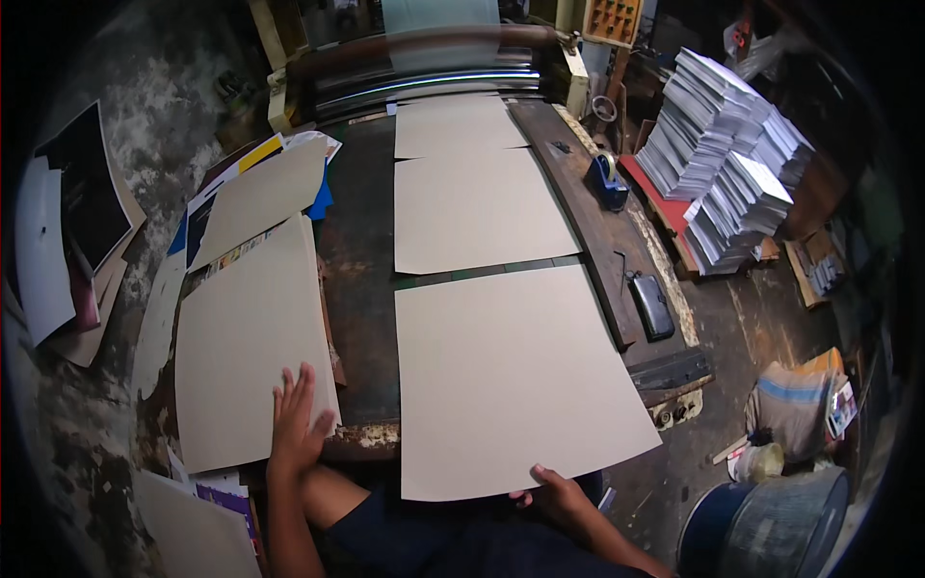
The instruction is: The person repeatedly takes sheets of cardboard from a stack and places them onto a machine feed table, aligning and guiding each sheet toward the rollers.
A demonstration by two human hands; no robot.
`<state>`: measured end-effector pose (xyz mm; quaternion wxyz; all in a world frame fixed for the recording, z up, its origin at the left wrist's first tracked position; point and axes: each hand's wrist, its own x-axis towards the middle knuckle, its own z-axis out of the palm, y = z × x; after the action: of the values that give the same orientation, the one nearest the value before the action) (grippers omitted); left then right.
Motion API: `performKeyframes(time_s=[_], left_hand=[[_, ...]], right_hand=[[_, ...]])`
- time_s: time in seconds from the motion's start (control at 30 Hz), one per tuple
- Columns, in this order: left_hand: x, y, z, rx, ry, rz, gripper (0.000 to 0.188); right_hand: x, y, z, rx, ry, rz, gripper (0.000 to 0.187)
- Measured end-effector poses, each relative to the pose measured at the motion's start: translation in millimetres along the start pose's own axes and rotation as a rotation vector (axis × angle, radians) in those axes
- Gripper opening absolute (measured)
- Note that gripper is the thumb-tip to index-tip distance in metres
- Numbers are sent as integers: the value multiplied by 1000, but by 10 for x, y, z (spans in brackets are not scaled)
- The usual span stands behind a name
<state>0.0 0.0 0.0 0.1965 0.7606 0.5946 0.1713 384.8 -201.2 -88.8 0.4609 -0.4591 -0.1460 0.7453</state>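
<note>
My right hand (557, 493) pinches the near edge of a beige cardboard sheet (511, 385), thumb on top and fingers underneath. That sheet lies flat and overhangs the machine's bed toward me. Ahead of it, in line, rest a second cardboard sheet (477, 212) and a third sheet (453, 125), whose far end reaches the shiny metal rollers (434, 85). On the left, my left hand (299, 414) lies with fingers stretched on the near right corner of a stack of cardboard sheets (246, 337).
A long dark guide bar (568, 212) runs beside the sheets' right edge. Right of it sit a tape dispenser (608, 181) and a black case (652, 306). Tall paper stacks (699, 125) stand farther right. A drum (771, 525) is at lower right; loose sheets (87, 193) lie far left.
</note>
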Motion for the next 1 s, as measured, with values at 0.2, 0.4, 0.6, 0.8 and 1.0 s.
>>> performKeyframes(time_s=[0.2, 0.4, 0.6, 0.8, 1.0], left_hand=[[-148, 12, -134, -70, -16, 169, 88], [-174, -146, -128, -272, 22, 164, 72], [-217, -170, -127, -434, 62, 154, 55], [-146, -133, -136, -1190, 828, -375, 48], [-325, 125, -63, -680, 772, -226, 46]], right_hand=[[488, -267, -33, 151, -5, 38, 42], [807, -471, 9, 180, 0, 14, 45], [1058, -549, 37, 250, 22, -53, 41], [1221, -473, 111, 295, 90, -175, 34], [1161, -499, 148, 297, 282, -202, 45]])
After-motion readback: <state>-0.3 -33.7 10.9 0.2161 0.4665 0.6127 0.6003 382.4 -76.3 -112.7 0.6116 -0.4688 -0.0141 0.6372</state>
